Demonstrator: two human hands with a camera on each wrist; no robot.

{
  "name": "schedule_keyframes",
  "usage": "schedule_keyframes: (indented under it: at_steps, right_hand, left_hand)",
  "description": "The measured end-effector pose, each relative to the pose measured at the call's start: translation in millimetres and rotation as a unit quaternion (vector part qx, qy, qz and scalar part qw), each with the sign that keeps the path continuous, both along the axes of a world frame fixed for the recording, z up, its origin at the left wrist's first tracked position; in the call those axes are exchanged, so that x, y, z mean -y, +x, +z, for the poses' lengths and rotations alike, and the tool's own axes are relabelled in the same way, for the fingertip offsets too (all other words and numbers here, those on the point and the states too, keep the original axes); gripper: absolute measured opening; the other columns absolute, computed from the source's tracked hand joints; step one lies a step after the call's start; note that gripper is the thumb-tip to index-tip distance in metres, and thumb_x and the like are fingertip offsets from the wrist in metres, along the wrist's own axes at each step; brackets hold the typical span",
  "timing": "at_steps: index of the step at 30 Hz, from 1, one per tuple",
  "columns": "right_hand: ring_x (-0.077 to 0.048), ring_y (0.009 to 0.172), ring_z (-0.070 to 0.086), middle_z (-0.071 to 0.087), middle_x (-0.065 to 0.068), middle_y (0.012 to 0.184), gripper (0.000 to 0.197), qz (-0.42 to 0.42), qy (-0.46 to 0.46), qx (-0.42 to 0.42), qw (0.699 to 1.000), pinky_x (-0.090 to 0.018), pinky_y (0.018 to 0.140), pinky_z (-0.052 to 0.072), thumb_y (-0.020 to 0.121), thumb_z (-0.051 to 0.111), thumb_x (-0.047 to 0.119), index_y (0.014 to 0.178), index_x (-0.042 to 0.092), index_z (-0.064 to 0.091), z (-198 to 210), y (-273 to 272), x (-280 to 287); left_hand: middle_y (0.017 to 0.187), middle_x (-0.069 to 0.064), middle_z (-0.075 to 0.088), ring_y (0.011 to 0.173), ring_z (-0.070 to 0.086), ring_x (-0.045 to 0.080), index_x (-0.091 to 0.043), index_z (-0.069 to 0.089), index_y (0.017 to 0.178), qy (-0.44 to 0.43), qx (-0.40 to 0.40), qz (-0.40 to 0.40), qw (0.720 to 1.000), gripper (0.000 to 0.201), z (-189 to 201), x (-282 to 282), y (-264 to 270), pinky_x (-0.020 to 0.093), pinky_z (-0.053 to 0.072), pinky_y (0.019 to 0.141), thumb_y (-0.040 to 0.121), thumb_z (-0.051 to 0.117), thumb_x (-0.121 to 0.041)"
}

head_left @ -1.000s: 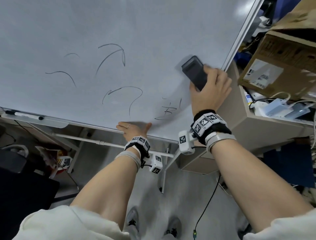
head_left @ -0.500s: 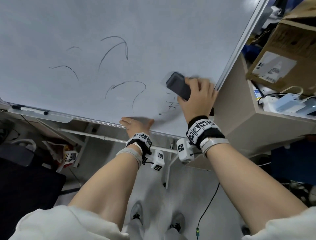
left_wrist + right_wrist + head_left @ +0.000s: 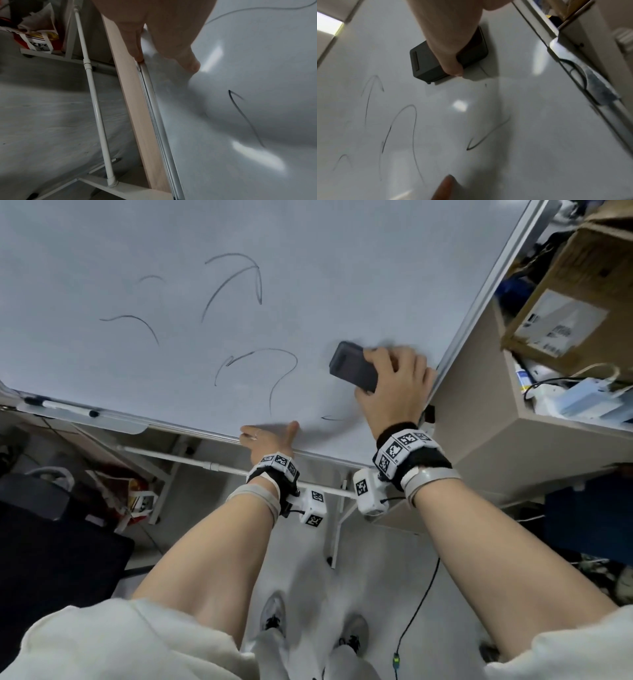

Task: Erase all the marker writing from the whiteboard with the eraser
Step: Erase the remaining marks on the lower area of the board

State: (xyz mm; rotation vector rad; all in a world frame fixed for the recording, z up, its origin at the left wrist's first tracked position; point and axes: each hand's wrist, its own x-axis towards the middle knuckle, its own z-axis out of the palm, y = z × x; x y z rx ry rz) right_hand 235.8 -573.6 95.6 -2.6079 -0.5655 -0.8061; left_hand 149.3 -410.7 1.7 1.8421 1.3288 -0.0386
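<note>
- The right hand (image 3: 394,385) grips the dark grey eraser (image 3: 352,368), fingers wrapped over its back, and holds it flat against the whiteboard (image 3: 308,251) at centre right of the head view, close to the board's right frame edge
- In the right wrist view the eraser (image 3: 426,60) sits in the upper middle of the frame with the thumb (image 3: 452,67) curled down its side
- The left hand (image 3: 265,440) is at the board's lower edge in the middle of the head view, thumb lying on the white surface and fingers curled over the frame; it holds that edge
- In the left wrist view the fingertips (image 3: 139,56) rest on the metal rim
- Several curved marker strokes (image 3: 239,278) lie across the left and middle of the board, well apart from the eraser
- A short dark mark (image 3: 330,417) shows just below the eraser, beside the right wrist
- A marker pen (image 3: 61,407) lies in the tray at the left edge of the head view
- A cardboard box (image 3: 575,302) sits on a shelf unit at upper right
</note>
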Motion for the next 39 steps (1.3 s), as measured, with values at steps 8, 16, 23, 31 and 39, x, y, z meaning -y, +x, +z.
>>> schedule_keyframes:
  at_steps: [8,16,23,31,39]
  right_hand:
    - [-0.030,0.099,0.053,0.060,-0.006,0.107,0.056,0.001,-0.055,-0.063,0.997,-0.043,0.091,0.032,0.061,0.085,0.033,0.111,0.027,0.063,-58,-19,20]
    - [-0.026,0.100,0.058,0.066,0.001,0.110,0.052,-0.011,-0.025,-0.014,1.000,-0.040,0.090,0.030,0.063,0.080,0.030,0.113,0.027,0.065,-49,-18,31]
    - [-0.026,0.097,0.056,0.064,0.003,0.109,0.048,-0.016,-0.004,0.010,1.000,-0.039,0.084,0.031,0.066,0.073,0.033,0.113,0.029,0.063,-29,-8,22]
    - [-0.032,0.103,0.056,0.063,-0.004,0.111,0.057,0.053,-0.086,-0.103,0.990,-0.041,0.082,0.031,0.060,0.088,0.036,0.111,0.023,0.063,-113,-51,-31]
    - [-0.026,0.102,0.056,0.065,0.002,0.110,0.050,0.038,-0.052,-0.089,0.994,-0.040,0.081,0.029,0.066,0.080,0.040,0.113,0.027,0.065,-100,-56,-52]
  left_hand:
    - [0.162,0.013,0.009,0.122,0.057,0.035,-0.002,-0.003,0.157,0.023,0.016,0.007,1.000,0.122,-11,3,-3,0.043,0.049,0.093,0.080,0.063,-0.070]
    - [0.165,0.010,0.003,0.130,0.051,0.036,-0.004,-0.007,0.157,0.016,0.000,0.006,1.000,0.120,-5,7,-1,0.043,0.045,0.097,0.083,0.061,-0.069]
    - [0.164,0.013,0.005,0.134,0.048,0.037,-0.002,-0.005,0.157,0.003,0.021,-0.002,1.000,0.122,-1,3,-8,0.043,0.044,0.100,0.081,0.067,-0.065]
    - [0.157,0.013,0.020,0.130,0.051,0.032,-0.005,0.014,0.156,0.023,0.090,-0.034,0.995,0.118,-17,-17,-30,0.034,0.040,0.107,0.075,0.069,-0.070]
    - [0.163,0.008,0.013,0.133,0.050,0.028,-0.008,0.015,0.158,0.042,0.109,-0.009,0.993,0.073,-18,-70,-38,0.033,0.035,0.112,0.099,0.057,-0.020]
